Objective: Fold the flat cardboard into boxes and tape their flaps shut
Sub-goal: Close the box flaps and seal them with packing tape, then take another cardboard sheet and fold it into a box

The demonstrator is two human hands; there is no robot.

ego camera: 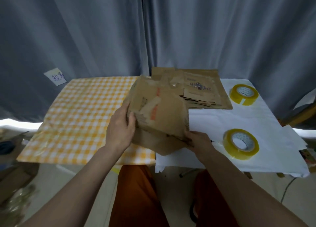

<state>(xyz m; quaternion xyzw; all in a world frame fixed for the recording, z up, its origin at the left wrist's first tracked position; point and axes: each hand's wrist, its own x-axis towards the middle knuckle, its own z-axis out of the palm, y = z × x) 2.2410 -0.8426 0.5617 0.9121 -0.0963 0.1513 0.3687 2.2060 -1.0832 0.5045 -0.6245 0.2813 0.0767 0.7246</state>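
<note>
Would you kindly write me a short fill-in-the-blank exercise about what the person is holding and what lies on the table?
1. Both hands, the left hand and the right hand, hold a piece of ____.
2. The number of tape rolls on the white cloth is ____.
3. The cloth on the left half of the table has a white and ____ check.
4. The stack of flat cardboard lies just left of the far ____ roll.

Missing words: cardboard; two; yellow; tape
</note>
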